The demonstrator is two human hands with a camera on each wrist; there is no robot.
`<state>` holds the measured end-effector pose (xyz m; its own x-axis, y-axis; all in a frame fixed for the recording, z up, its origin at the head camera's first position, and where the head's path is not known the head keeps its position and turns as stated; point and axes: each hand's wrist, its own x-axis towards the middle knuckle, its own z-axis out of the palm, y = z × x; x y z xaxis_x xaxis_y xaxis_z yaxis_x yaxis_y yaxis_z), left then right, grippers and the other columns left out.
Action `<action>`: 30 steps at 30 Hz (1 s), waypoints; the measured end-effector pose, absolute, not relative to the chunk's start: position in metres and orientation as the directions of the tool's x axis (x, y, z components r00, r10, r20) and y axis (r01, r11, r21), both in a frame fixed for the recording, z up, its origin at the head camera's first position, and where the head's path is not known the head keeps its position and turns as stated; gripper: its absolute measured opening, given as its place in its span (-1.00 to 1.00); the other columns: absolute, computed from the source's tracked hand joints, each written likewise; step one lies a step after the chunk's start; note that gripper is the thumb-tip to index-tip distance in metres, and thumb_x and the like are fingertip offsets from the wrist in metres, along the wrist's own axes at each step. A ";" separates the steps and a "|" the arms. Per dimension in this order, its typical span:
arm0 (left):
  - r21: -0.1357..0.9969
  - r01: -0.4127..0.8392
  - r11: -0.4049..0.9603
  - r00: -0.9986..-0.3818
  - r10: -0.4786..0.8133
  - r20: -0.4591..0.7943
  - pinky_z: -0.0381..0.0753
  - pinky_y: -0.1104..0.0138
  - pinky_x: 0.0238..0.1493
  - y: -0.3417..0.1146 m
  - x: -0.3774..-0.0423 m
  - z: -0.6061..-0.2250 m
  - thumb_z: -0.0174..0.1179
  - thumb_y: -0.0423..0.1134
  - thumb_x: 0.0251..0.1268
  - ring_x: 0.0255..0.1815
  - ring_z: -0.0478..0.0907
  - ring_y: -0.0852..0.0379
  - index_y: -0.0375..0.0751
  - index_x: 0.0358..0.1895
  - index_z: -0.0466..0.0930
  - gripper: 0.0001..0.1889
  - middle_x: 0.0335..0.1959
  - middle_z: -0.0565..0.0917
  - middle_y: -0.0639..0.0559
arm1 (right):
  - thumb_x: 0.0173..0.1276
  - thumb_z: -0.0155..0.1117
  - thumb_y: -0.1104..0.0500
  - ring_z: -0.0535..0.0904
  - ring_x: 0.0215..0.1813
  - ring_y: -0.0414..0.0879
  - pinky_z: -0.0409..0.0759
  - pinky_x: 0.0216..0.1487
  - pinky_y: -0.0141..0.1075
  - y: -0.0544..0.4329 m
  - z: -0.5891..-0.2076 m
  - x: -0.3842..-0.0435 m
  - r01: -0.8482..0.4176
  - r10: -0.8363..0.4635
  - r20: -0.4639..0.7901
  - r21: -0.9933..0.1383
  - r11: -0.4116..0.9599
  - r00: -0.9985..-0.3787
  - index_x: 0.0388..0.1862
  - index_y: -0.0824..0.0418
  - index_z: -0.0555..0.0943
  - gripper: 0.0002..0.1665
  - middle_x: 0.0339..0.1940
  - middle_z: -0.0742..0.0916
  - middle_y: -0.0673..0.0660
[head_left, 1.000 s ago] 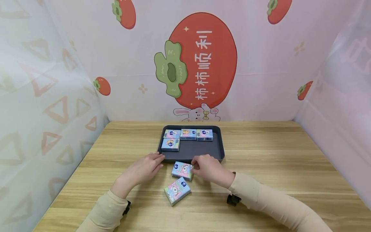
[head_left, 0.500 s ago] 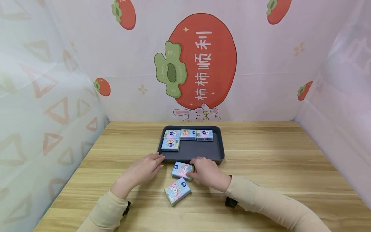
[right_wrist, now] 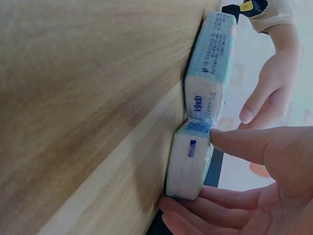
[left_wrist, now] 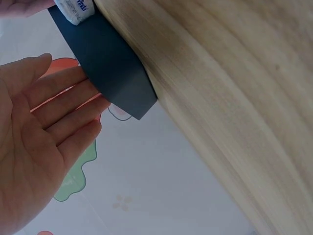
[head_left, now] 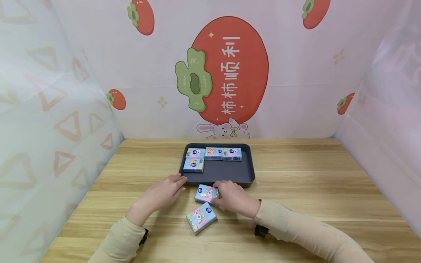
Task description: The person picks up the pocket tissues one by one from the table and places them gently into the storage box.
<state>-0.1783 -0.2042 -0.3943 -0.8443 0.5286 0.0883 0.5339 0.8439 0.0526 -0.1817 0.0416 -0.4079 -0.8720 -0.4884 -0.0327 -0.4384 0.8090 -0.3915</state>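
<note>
A pocket tissue pack (head_left: pixel 205 193) with a pink cartoon print lies on the table against the front of a dark grey tray (head_left: pixel 230 172). My right hand (head_left: pixel 234 198) pinches its right end, thumb on the near side and fingers on the far side, as the right wrist view shows with the white end of the pack (right_wrist: pixel 186 161) between them. Just nearer, a second tissue pack (head_left: pixel 201 218) lies askew, its corner meeting the first. My left hand (head_left: pixel 164 191) rests with straight fingers at the tray's front left corner; in the left wrist view the fingertips touch the tray wall (left_wrist: pixel 105 63).
Several tissue packs lie in the tray: a row along the back, including one at the right (head_left: pixel 232 153), and one at the front left (head_left: pixel 193 165). Wood-grain table (head_left: pixel 302 175) surrounds the tray. A printed cloth backdrop (head_left: pixel 289 109) stands behind it.
My right hand has shifted slightly left onto the pack's end, its thumb coming to the near side to take hold. The left hand, tray and packs stay in place.
</note>
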 end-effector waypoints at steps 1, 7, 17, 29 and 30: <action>0.052 0.534 0.844 -0.844 0.529 0.089 0.52 0.04 0.22 -0.204 -0.178 -0.394 0.09 -0.18 0.39 0.21 0.49 -0.14 -0.34 0.16 0.53 -0.61 0.16 0.55 -0.26 | 0.19 0.39 -0.07 0.64 -0.02 -0.03 0.68 -0.09 -0.18 0.041 -0.408 -0.182 -0.439 -0.490 -0.039 -0.389 0.810 -0.871 0.09 0.24 0.57 -0.42 -0.05 0.71 0.16; 0.049 0.540 0.840 -0.840 0.535 0.092 0.53 0.04 0.21 -0.205 -0.179 -0.395 0.08 -0.18 0.39 0.21 0.49 -0.15 -0.35 0.15 0.53 -0.61 0.16 0.55 -0.27 | 0.22 0.36 -0.05 0.62 -0.17 -0.14 0.64 -0.24 -0.30 0.040 -0.406 -0.181 -0.439 -0.499 -0.066 -0.384 0.812 -0.864 0.08 0.23 0.53 -0.45 -0.16 0.70 0.11; 0.043 0.538 0.842 -0.842 0.533 0.081 0.53 0.04 0.21 -0.206 -0.178 -0.395 0.06 -0.16 0.41 0.21 0.49 -0.14 -0.33 0.16 0.53 -0.61 0.16 0.55 -0.26 | 0.23 0.35 -0.06 0.61 -0.16 -0.16 0.65 -0.18 -0.30 0.040 -0.408 -0.180 -0.432 -0.501 -0.081 -0.404 0.807 -0.861 0.06 0.20 0.48 -0.47 -0.14 0.69 0.12; 0.046 0.527 0.849 -0.849 0.523 0.073 0.53 0.05 0.21 -0.205 -0.179 -0.396 0.05 -0.15 0.41 0.22 0.49 -0.13 -0.31 0.16 0.53 -0.61 0.17 0.55 -0.24 | 0.18 0.41 0.02 0.58 -0.10 -0.07 0.63 -0.09 -0.22 0.044 -0.412 -0.181 -0.412 -0.494 -0.047 -0.484 0.772 -0.868 0.03 0.18 0.47 -0.50 -0.12 0.63 0.14; 0.046 0.527 0.849 -0.849 0.523 0.074 0.53 0.05 0.21 -0.205 -0.179 -0.396 0.05 -0.15 0.41 0.22 0.49 -0.13 -0.31 0.16 0.53 -0.61 0.17 0.56 -0.24 | 0.18 0.42 0.02 0.58 -0.08 -0.05 0.64 -0.07 -0.21 0.045 -0.412 -0.180 -0.412 -0.493 -0.043 -0.488 0.769 -0.869 0.04 0.19 0.48 -0.49 -0.10 0.63 0.15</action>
